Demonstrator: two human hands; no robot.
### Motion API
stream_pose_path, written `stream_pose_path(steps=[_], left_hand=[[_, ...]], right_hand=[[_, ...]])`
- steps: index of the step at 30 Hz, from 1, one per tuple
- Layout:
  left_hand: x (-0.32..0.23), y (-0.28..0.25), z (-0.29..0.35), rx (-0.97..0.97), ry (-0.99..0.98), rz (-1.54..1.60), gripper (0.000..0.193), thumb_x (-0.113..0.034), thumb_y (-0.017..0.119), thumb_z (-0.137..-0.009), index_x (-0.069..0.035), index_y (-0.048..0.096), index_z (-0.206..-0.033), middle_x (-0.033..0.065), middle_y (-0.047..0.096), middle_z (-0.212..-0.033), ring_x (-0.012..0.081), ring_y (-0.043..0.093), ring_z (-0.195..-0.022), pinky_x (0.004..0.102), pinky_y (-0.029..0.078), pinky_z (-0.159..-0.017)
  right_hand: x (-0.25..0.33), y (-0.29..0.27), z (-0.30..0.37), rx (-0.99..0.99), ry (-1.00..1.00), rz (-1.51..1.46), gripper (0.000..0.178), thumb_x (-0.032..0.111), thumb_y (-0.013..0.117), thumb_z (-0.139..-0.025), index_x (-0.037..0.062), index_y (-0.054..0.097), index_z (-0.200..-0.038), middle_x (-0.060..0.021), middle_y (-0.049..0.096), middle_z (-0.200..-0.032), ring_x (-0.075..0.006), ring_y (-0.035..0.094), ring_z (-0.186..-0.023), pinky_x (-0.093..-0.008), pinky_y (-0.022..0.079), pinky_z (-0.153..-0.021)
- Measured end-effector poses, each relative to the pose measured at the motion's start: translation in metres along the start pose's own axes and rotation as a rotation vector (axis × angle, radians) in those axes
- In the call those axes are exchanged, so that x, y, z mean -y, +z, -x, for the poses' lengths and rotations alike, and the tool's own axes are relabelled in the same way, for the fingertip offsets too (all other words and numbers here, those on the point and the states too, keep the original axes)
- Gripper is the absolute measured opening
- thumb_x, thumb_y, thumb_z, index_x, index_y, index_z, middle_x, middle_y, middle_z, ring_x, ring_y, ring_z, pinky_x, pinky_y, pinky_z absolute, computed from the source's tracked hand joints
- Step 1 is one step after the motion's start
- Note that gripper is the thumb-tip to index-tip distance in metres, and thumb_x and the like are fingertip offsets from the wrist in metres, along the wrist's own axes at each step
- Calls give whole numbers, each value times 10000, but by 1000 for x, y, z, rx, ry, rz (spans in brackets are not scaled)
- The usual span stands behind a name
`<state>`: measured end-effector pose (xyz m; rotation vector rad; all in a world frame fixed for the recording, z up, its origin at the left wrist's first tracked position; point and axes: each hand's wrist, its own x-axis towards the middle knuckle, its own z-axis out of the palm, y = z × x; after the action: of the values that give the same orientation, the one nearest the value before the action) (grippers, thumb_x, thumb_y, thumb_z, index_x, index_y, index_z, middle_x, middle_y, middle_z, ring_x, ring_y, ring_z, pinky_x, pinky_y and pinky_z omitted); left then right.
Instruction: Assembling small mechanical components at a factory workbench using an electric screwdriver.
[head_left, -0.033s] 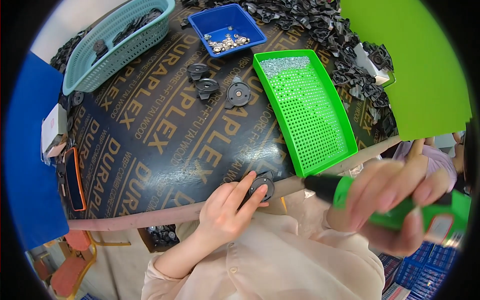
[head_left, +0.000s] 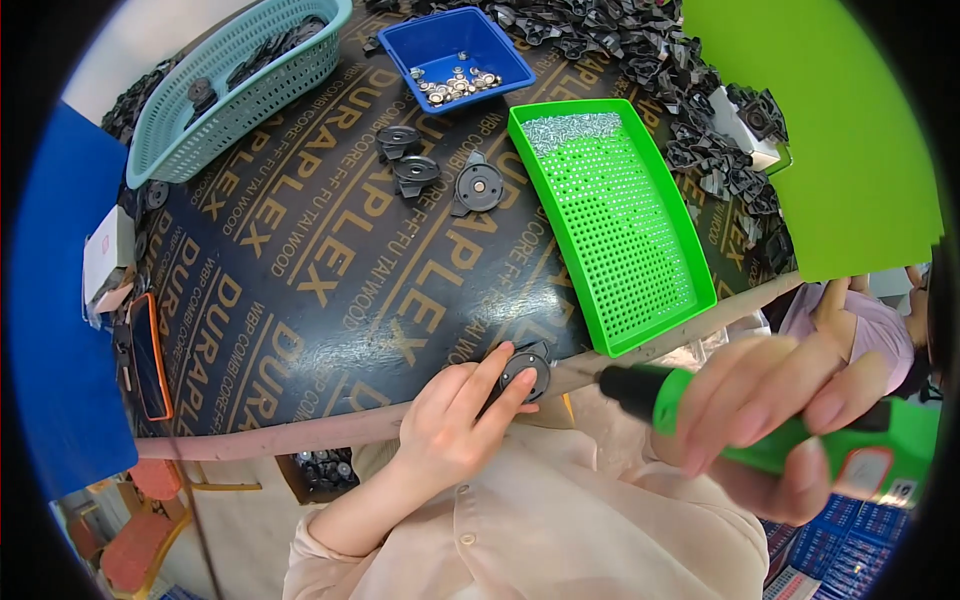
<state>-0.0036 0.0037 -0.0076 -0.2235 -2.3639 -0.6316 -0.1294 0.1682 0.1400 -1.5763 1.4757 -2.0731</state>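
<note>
At the table's front edge, my left hand pinches a black round plastic part, its fingers lying across the top. My right hand is wrapped round a green electric screwdriver with a black nose. The tool is held nearly level off the table edge, its thin tip pointing left toward the part and apart from it. Farther back lie a round black part with a metal centre and two smaller black parts. A green perforated tray holds small silver screws at its far end.
A blue bin with round metal pieces stands at the back. Beside it, on the left, is a pale blue basket of black parts. Black parts are heaped at the back right. A phone lies far left. Another person's sleeve shows at right.
My right hand and the screwdriver have shifted slightly left and down, closer to the part. My left hand has not visibly moved.
</note>
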Motion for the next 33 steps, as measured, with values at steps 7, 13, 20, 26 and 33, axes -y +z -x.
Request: stream_pose_path(steps=[7,13,20,26,33], left_hand=[[1,0,1,18,5,36,362,-151,752,-724,-28,655,-1050,180,638,-1042,216,583,-701,289,500,-598],[2,0,3,18,-10,34,373,-143,745,-722,-26,652,-1063,186,634,-1052,217,581,-708,293,501,-602],[2,0,2,27,5,22,372,-153,733,-734,-21,650,-1073,188,634,-1058,213,577,-712,287,499,-605],[1,-1,4,27,15,2,367,-151,729,-737,-13,650,-1067,187,637,-1056,213,575,-717,286,499,-607],[1,0,5,14,29,-28,337,-155,712,-743,-9,658,-1042,186,639,-1053,211,570,-714,283,498,-608]], right_hand=[[-12,20,26,-99,78,-22,223,70,517,-868,34,344,-1004,-212,557,-898,-252,571,-482,-343,513,-405],[-17,22,26,-22,52,-22,219,54,519,-862,33,341,-988,-218,579,-878,-245,593,-489,-338,517,-415],[-17,23,26,-24,49,-35,220,48,518,-859,30,344,-993,-227,588,-880,-247,598,-488,-349,524,-426],[-20,20,18,148,60,-24,255,15,552,-844,11,364,-1016,-214,606,-851,-264,625,-536,-378,543,-479],[-13,22,19,98,64,-25,250,52,548,-862,16,366,-1028,-196,608,-873,-251,615,-523,-371,540,-465]])
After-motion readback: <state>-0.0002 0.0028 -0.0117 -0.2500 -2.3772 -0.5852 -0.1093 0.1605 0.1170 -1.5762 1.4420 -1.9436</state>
